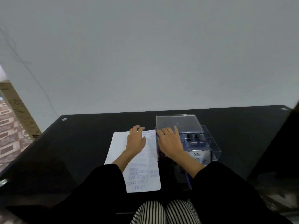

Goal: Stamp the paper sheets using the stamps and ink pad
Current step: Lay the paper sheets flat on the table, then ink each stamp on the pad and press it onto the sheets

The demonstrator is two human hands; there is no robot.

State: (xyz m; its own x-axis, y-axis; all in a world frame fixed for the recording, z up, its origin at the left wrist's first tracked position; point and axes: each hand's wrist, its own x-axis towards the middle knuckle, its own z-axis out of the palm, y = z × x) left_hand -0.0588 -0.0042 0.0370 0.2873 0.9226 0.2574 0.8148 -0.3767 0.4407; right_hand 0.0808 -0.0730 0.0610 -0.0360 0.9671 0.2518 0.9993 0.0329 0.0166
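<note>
On the worktop (80, 143) a stack of paper sheets (119, 143) lies just left of a box (216, 148), whose lid (178, 123) sits at its far end, with two stamps (189, 136) inside, behind the ink pad (199, 155) at the near end

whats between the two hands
Head view: between left hand and right hand lie the marked right edge of the paper sheets and the left wall of the clear box.
</note>
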